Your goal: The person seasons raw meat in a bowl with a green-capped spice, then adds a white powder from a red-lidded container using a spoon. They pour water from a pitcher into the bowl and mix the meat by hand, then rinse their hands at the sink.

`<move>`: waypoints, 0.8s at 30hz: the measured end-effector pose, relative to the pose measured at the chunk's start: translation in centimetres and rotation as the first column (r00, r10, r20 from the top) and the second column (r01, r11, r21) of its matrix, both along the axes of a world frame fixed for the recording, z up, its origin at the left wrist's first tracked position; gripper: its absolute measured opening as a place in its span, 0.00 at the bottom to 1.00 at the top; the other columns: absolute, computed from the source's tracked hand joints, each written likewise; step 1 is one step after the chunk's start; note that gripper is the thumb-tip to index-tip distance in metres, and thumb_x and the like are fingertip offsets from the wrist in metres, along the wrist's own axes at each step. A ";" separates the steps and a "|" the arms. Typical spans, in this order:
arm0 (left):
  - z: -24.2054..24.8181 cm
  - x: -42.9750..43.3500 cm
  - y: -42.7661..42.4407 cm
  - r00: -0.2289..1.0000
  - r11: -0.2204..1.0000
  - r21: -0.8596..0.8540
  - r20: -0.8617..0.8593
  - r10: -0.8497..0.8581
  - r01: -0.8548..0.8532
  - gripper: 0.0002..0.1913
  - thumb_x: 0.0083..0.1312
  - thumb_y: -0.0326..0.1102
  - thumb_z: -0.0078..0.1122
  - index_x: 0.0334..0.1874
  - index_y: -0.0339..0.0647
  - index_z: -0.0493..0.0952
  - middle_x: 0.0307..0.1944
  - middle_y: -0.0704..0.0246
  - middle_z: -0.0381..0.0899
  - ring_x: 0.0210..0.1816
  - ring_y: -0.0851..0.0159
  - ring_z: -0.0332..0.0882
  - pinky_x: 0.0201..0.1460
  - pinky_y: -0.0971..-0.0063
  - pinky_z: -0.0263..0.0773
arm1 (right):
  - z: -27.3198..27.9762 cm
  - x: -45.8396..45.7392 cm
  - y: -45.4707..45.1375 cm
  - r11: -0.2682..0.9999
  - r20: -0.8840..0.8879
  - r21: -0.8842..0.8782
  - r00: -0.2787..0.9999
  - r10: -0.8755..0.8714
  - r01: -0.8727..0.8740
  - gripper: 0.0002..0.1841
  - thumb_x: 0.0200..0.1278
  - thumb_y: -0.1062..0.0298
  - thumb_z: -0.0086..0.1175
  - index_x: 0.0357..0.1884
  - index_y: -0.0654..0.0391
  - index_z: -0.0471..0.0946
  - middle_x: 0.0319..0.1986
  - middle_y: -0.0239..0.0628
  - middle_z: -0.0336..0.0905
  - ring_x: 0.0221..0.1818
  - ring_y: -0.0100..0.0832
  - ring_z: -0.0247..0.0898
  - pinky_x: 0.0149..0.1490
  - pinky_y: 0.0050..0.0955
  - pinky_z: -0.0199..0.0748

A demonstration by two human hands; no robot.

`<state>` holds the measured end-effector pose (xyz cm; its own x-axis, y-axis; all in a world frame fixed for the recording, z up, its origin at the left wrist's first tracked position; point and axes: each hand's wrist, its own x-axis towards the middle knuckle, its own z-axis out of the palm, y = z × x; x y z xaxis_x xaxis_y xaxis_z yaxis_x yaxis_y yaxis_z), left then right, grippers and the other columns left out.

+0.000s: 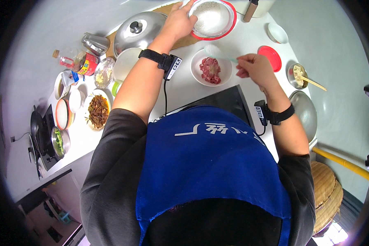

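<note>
A white bowl [195, 72] with pieces of raw red meat [210, 70] stands on the white counter before me. Some pale matter lies on top of the meat. My right hand [252, 67] pinches the handle of a pale translucent spoon [214, 51], whose head is over the far rim of this bowl. My left hand [180, 20] rests at the left rim of a red-edged basin [210, 18] holding a whitish, grainy substance; its fingers grip or touch the rim. A round red lid [270, 58] lies to the right of my right hand.
A domed metal lid [138, 32], bottle with red label [89, 64] and plate of dark cooked food [98, 111] stand left. A small white bowl [277, 33] and metal bowl with chopsticks [297, 76] stand right. A dark board or panel [223, 103] lies near my apron.
</note>
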<state>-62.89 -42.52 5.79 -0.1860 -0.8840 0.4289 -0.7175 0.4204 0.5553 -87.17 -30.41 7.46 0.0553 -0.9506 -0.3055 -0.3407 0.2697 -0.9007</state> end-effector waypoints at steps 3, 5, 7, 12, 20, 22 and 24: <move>0.0 -0.2 0.0 1.000 1.000 0.005 -0.006 0.008 -0.008 0.28 0.59 0.33 0.52 0.63 0.36 0.64 0.60 0.38 0.61 0.61 0.40 0.61 0.65 0.61 0.60 | -2.7 0.3 1.4 0.992 -0.265 -0.046 0.959 0.104 -0.121 0.10 0.61 0.70 0.52 0.38 0.68 0.77 0.26 0.43 0.79 0.24 0.32 0.78 0.31 0.25 0.76; -0.1 -0.2 0.0 1.000 1.000 -0.001 0.019 0.004 -0.004 0.28 0.59 0.33 0.52 0.64 0.36 0.64 0.60 0.37 0.60 0.62 0.40 0.61 0.65 0.62 0.60 | -4.4 0.8 2.6 0.953 -0.444 -0.146 0.878 0.177 -0.266 0.10 0.61 0.72 0.52 0.42 0.67 0.77 0.28 0.43 0.79 0.23 0.32 0.77 0.31 0.24 0.75; -0.2 -0.2 -0.2 0.999 1.000 -0.007 0.034 -0.002 0.002 0.28 0.59 0.33 0.52 0.64 0.36 0.64 0.60 0.37 0.60 0.62 0.40 0.60 0.65 0.62 0.59 | -5.5 1.2 3.2 0.774 -0.736 -0.313 0.656 0.168 -0.550 0.12 0.57 0.76 0.50 0.44 0.63 0.76 0.31 0.46 0.78 0.26 0.42 0.75 0.33 0.31 0.75; -0.7 0.0 -0.3 0.999 0.999 -0.032 0.042 -0.019 0.020 0.28 0.59 0.33 0.52 0.64 0.36 0.64 0.59 0.35 0.60 0.62 0.39 0.60 0.65 0.61 0.59 | -4.9 1.2 4.5 0.638 -0.857 -0.353 0.510 0.073 -0.685 0.12 0.58 0.73 0.44 0.44 0.60 0.72 0.31 0.46 0.73 0.29 0.44 0.76 0.30 0.40 0.75; -1.2 -0.1 -0.4 0.998 0.999 -0.015 -0.027 -0.051 0.050 0.29 0.58 0.36 0.55 0.65 0.46 0.65 0.62 0.40 0.59 0.65 0.43 0.58 0.66 0.64 0.58 | -0.4 0.9 -3.3 0.459 -0.639 -0.748 0.707 -0.302 -0.479 0.08 0.55 0.76 0.47 0.35 0.63 0.75 0.28 0.48 0.75 0.27 0.47 0.75 0.33 0.41 0.75; -1.2 -0.4 -0.4 0.999 0.999 -0.003 0.003 -0.043 0.043 0.30 0.58 0.36 0.56 0.66 0.51 0.64 0.62 0.41 0.59 0.65 0.45 0.59 0.67 0.65 0.58 | -0.8 2.0 -6.2 0.487 -0.674 -0.716 0.676 -0.299 -0.499 0.07 0.54 0.75 0.47 0.32 0.63 0.76 0.27 0.49 0.76 0.28 0.47 0.76 0.34 0.42 0.76; -1.3 -0.5 -0.4 0.999 0.999 -0.008 0.002 -0.044 0.044 0.31 0.58 0.36 0.56 0.66 0.51 0.64 0.63 0.42 0.59 0.65 0.45 0.59 0.66 0.65 0.58 | -1.7 3.6 -8.5 0.604 -0.730 -0.631 0.636 -0.249 -0.487 0.07 0.54 0.74 0.47 0.29 0.63 0.77 0.26 0.50 0.77 0.29 0.47 0.77 0.36 0.42 0.76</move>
<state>-63.38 -42.88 4.49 -0.2254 -0.8714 0.4357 -0.6995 0.4560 0.5502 -83.58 -38.92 5.76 0.3154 -0.8193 0.4787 -0.8871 -0.4338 -0.1578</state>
